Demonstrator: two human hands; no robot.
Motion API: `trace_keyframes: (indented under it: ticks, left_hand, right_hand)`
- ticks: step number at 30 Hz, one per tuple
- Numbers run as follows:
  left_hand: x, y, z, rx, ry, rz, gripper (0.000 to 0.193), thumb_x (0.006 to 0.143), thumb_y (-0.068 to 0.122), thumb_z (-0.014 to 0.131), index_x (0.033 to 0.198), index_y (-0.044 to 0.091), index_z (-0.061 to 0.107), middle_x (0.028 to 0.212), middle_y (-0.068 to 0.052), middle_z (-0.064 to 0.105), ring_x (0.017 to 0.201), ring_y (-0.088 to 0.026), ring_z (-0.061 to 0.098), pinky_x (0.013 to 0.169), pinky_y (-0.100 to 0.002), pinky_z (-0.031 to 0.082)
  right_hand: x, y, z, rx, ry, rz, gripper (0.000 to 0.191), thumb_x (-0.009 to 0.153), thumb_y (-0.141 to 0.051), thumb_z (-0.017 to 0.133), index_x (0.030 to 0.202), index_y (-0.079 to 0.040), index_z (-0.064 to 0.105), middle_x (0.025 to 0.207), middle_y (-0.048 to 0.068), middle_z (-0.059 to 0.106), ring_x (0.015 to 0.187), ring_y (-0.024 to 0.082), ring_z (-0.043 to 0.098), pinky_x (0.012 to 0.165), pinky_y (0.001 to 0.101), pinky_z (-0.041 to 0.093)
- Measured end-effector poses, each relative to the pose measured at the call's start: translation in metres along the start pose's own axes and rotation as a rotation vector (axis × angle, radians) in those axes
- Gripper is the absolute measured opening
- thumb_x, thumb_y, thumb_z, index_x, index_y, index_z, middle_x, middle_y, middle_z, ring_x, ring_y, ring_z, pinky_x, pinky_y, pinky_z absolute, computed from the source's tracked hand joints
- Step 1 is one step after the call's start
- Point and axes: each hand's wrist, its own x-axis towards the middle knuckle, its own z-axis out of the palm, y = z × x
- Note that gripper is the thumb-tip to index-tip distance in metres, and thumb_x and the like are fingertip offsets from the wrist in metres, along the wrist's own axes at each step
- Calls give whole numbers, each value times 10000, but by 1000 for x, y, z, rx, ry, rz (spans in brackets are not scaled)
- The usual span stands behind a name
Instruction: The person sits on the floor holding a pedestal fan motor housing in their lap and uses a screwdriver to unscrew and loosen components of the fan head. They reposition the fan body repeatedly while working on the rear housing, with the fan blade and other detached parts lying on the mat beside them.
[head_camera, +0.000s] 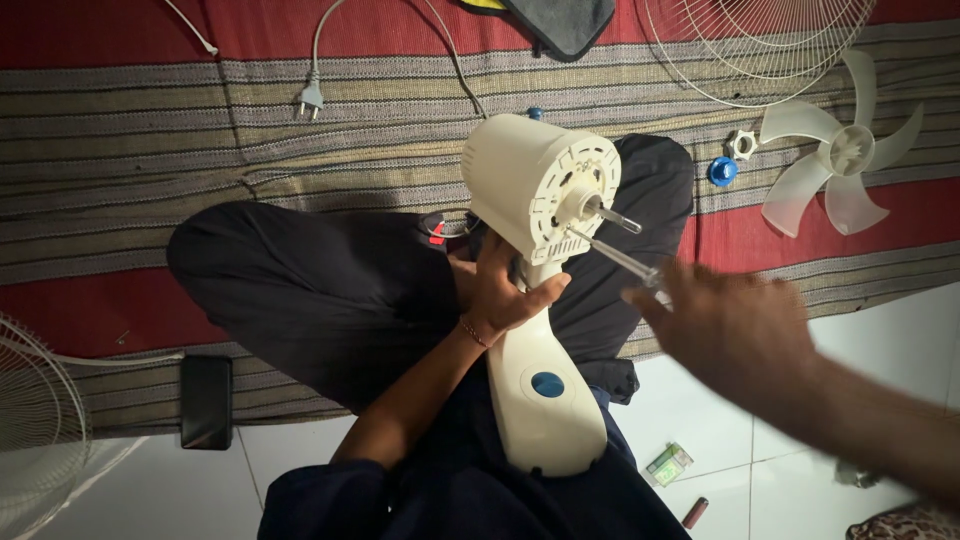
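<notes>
From the head camera, the left hand is closed around the neck of the white fan body, held over the lap. The blurred right hand drives a screwdriver into the motor face; its grasp looks closed. Judged: unscrewing; keep the tip seated. The fan blade lies far right on the mat.

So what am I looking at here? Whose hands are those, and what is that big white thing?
The camera sits on a person's head and looks down at their lap, so both hands are theirs. They sit cross-legged on a striped red mat. The big white thing is a fan body with its front taken off. The left hand grips its neck. The right hand, a bit blurred, holds a screwdriver whose tip touches the motor face. On the mat lie the fan blade, a wire grille, a blue cap, a white nut and the plug. A black phone lies near the knee.
</notes>
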Motion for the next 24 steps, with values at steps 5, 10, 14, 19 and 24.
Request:
trace_keyframes:
  ticks: [5,10,14,19,24]
  left_hand:
    - [0,0,1,6,17,13,526,773,250,843,1243,76,683,1347,-160,579,1239,-325,608,1076,-431,526]
    - [-2,-2,1,-11,5,11,562,769,237,852,1274,69,671,1356,-171,560,1233,-322,606,1068,-430,525]
    - [-2,-4,1,20,12,46,586,764,247,867,1278,63,655,1361,-174,560,1245,-324,600,1061,-428,532]
    - [-4,-4,2,17,28,22,566,755,240,854,1257,58,668,1346,-169,579,1240,-325,602,1059,-427,530]
    - [-4,-2,1,8,6,26,539,760,245,855,1240,70,686,1342,-162,589,1231,-311,598,1060,-412,527]
  right_hand:
    - [-6,13,14,192,18,136,162,990,-265,594,1023,-163,716,701,6,716,492,207,667,440,376,509]
    - [-23,8,37,-86,160,-48,236,1018,-281,576,1060,-72,676,759,38,665,648,183,686,492,361,531]
    - [5,31,33,60,-237,-147,372,977,-277,604,1345,-288,661,1026,83,675,574,163,690,428,290,555]
    - [-12,13,25,21,257,-53,213,963,-173,573,1085,-16,649,757,113,711,579,269,699,492,413,539]
    - [-9,10,17,87,-125,151,292,1029,-374,572,1105,-101,641,722,39,691,561,209,699,484,378,559]
